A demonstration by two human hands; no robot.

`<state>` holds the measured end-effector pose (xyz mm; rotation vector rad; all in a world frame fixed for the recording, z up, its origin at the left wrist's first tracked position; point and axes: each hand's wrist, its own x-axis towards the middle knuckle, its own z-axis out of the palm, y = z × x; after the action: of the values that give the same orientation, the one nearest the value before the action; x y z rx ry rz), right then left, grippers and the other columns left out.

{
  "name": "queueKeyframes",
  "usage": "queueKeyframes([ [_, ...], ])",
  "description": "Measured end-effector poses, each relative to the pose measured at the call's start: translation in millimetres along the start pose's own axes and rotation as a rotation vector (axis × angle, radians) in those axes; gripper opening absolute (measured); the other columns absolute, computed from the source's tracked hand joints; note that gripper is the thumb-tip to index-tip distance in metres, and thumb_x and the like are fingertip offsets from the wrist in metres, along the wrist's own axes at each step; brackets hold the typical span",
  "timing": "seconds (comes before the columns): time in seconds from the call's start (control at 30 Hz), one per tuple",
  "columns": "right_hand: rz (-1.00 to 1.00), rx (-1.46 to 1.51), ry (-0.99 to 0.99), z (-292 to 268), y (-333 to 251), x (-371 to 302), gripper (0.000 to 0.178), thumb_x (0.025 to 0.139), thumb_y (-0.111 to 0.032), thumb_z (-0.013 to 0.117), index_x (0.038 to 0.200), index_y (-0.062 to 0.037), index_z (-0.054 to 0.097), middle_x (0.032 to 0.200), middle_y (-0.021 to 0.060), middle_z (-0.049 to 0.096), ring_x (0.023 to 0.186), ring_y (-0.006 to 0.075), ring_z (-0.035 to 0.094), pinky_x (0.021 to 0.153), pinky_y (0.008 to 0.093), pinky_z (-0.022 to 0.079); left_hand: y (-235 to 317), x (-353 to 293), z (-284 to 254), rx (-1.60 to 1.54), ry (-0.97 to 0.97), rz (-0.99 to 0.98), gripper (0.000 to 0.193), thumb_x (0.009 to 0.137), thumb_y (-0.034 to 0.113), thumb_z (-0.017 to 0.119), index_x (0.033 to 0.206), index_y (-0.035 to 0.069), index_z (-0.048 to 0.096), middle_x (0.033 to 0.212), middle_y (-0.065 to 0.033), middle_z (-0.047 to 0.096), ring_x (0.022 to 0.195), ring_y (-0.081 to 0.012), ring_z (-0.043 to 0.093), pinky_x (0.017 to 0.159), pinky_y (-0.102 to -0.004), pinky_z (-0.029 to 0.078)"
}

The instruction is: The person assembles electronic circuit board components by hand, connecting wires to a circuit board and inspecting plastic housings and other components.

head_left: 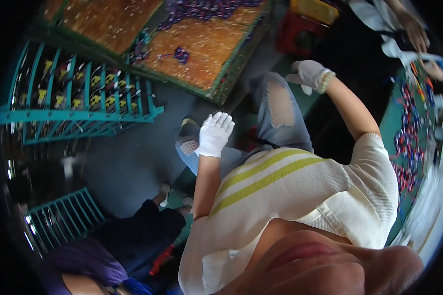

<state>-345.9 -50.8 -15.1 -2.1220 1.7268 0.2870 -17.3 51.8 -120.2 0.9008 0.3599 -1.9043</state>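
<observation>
A small wire tangle point(181, 55) lies on orange tabletop point(209, 61).

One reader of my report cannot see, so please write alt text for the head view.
A person wears white gloves; the left hand is open over the left leg, the right hand near the right knee. Ahead is a table with wire bundles, at left a teal rack, at right a bench with coloured wires.

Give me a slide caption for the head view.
White-gloved left hand and right hand near ripped jeans, with a teal rack and orange-topped table beyond.
</observation>
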Motion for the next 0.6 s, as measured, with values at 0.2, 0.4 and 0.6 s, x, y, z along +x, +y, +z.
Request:
queueKeyframes([
  [0.2, -0.215, 0.276, -0.013, 47.9, -68.6, 229.5, 0.07, 0.073, -0.042, 0.067, 0.122, 0.0004, 0.042, 0.116, 0.0212, 0.049, 0.108, 0.0309, 0.05, 0.09, 0.0372, 0.041, 23.0, 25.0, -49.5, -0.059, -0.155, 0.092, 0.036, 0.093, 0.032, 0.036, 0.115, 0.006, 0.047, 0.127, -0.0084, 0.046, 0.119, -0.0267, 0.04, 0.102, -0.0413, 0.03],
  [0.4, 0.074, 0.276, 0.473, 37.3, -86.1, 411.9, 0.11, 0.053, -0.049, 0.08, 0.132, 0.0014, 0.022, 0.136, 0.0203, 0.03, 0.125, 0.0329, 0.033, 0.101, 0.0392, 0.034, 33.5, 56.1, -56.9, -0.143, -0.071, 0.084, 0.035, 0.09, 0.033, 0.043, 0.109, 0.005, 0.051, 0.117, -0.0092, 0.051, 0.111, -0.0277, 0.045, 0.097, -0.0439, 0.034],
  [0.6, 0.099, 0.278, 0.56, 1.4, -126.6, 504.7, 0.127, 0.041, -0.047, 0.086, 0.138, -0.0051, 0.013, 0.141, 0.0238, 0.019, 0.13, 0.0344, 0.023, 0.107, 0.0376, 0.025, 3.5, 106.7, -169.7, 0.16, -0.425, 0.237, 0.036, 0.095, 0.026, 0.03, 0.12, 0.005, 0.045, 0.134, -0.0107, 0.04, 0.125, -0.0271, 0.035, 0.105, -0.0427, 0.025],
])
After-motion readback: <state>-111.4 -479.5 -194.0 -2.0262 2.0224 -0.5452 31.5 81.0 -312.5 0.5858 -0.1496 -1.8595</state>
